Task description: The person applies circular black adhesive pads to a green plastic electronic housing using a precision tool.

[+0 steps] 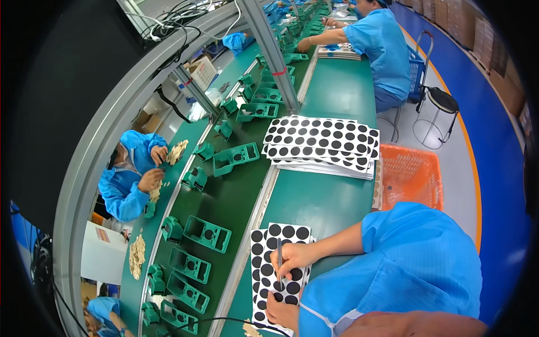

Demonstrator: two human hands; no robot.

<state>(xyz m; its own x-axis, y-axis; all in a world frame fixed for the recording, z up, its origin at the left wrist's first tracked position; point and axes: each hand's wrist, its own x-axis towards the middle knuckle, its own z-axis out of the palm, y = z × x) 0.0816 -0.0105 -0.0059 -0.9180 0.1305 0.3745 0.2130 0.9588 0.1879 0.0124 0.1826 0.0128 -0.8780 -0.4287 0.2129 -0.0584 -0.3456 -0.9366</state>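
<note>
Between the fingers of my right hand [294,258] is a pair of dark tweezers [279,247], their tips pointing down at a white sheet of round black stickers [288,231]. Close below, my left hand [282,312] rests at the near part of the sheet, fingers bent against it; part of this hand is hidden by my sleeve. More of the sheet lies beneath and to the left, overlapping. A larger stack of the same sticker sheets [320,137] sits farther up the green table.
Green plastic housings [208,233] line the dark green conveyor [236,196] on the left. An orange basket [412,174] stands right of the table. Across the belt, a co-worker in blue [126,196] handles pale pieces [177,151]. Another person [382,48] sits farther up, near a stool [442,100].
</note>
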